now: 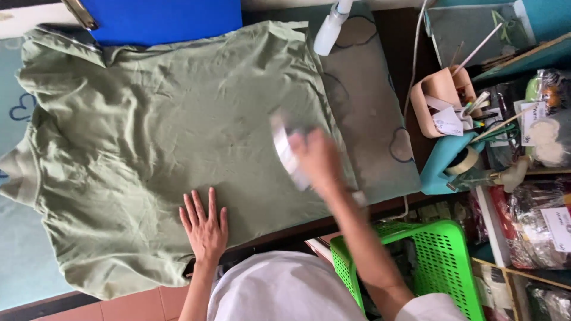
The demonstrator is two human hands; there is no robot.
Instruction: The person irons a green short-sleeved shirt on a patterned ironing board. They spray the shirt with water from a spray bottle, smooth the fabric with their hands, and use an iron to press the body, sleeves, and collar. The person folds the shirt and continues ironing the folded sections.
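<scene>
A sage-green shirt (148,137) lies spread flat over a padded board with a pale blue-grey cover (369,119). My left hand (205,226) rests flat on the shirt near its lower hem, fingers spread. My right hand (318,157) grips the handle of a clothes iron (285,148), which sits on the shirt's right side and is blurred by motion. The iron's silver soleplate edge shows to the left of my fingers.
A white spray bottle (330,27) lies at the board's top edge. A blue panel (160,18) lies above the shirt. To the right are a pink organiser with pens (440,98), a teal tape dispenser (446,163), packaged goods and a green plastic basket (434,255).
</scene>
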